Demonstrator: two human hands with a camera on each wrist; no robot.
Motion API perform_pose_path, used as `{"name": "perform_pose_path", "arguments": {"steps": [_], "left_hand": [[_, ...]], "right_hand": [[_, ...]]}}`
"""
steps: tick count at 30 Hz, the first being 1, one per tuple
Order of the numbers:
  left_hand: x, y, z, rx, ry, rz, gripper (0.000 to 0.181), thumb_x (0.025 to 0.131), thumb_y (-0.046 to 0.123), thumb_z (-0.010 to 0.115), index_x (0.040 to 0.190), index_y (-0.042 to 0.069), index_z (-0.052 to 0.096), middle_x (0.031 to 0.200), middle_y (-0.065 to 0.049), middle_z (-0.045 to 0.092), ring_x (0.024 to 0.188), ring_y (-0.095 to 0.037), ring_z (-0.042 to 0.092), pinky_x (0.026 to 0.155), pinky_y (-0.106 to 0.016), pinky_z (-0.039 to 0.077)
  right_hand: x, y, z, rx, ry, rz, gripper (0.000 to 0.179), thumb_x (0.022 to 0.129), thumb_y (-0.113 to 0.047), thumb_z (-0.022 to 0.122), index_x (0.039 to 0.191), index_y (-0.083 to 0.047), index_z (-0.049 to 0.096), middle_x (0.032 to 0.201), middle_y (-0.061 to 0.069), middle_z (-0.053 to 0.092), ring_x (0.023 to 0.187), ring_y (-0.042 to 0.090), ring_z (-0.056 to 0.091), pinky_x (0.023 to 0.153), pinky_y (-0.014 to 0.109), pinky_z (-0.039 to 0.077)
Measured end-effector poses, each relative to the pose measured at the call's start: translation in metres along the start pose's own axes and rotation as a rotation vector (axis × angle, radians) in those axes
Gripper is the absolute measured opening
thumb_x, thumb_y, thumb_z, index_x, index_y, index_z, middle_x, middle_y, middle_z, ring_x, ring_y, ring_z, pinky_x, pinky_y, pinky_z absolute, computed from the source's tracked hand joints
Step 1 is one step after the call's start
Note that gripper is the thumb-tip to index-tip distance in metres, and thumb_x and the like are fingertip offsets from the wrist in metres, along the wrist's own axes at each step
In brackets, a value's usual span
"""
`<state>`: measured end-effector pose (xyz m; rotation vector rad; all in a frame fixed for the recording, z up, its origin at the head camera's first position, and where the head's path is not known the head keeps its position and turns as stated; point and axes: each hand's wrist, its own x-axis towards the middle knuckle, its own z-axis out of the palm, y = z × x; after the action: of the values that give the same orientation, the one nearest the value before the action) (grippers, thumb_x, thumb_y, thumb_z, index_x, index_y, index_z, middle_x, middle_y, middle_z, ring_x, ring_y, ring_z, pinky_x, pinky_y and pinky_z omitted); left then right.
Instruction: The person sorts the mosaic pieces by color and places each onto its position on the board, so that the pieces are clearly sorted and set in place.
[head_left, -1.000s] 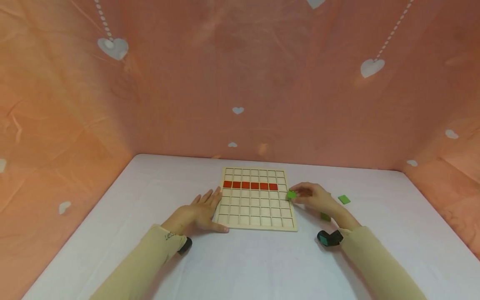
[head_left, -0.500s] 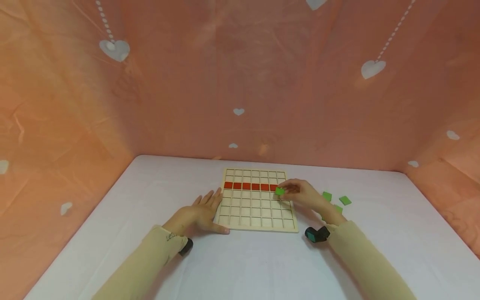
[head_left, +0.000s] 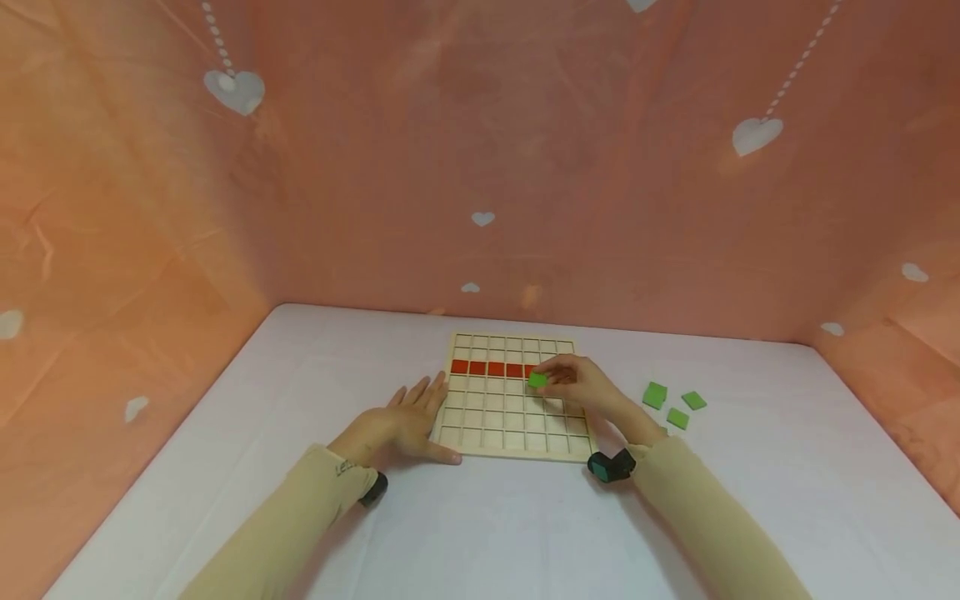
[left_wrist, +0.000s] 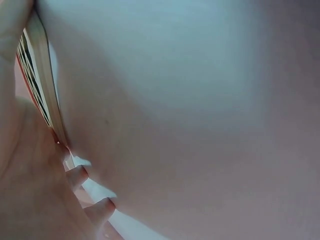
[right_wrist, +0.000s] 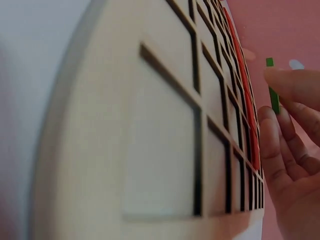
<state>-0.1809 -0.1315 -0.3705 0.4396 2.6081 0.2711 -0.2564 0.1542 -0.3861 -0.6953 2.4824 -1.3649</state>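
A pale wooden grid board (head_left: 495, 417) lies on the table, with a row of red square tiles (head_left: 496, 369) across its upper part. My right hand (head_left: 585, 387) pinches a green square tile (head_left: 537, 380) between thumb and fingers, above the board just below the red row. In the right wrist view that green tile (right_wrist: 273, 92) shows edge-on, apart from the board. My left hand (head_left: 408, 425) rests at the board's left edge, fingers spread and the thumb along the near corner. The left wrist view shows the board's edge (left_wrist: 45, 75) beside the palm.
Several loose green tiles (head_left: 678, 418) lie on the white table (head_left: 495, 533) to the right of the board. A dark wrist camera (head_left: 611, 466) sits below the right wrist. An orange cloth wall with white hearts (head_left: 483, 218) rises behind the table.
My right hand has moved left with the green tile, from the board's right edge to over the grid. The loose green tiles have come into fuller view. The left hand stays in place.
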Motion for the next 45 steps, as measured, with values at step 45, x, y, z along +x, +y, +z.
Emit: {"name": "perform_pose_path", "arguments": {"steps": [45], "left_hand": [[0.000,0.001,0.000,0.016,-0.015,-0.019,0.112,0.082,0.065,0.060,0.154,0.002,0.000,0.162,-0.012,-0.008,0.149,-0.032,-0.003,0.120,-0.050,0.004]], "right_hand": [[0.040,-0.038,0.062,-0.005,0.021,-0.003,0.031,0.082,-0.012,0.075,0.112,-0.005,0.069,0.103,0.008,0.065,0.087,0.013,0.061,0.081,0.027,0.051]]}}
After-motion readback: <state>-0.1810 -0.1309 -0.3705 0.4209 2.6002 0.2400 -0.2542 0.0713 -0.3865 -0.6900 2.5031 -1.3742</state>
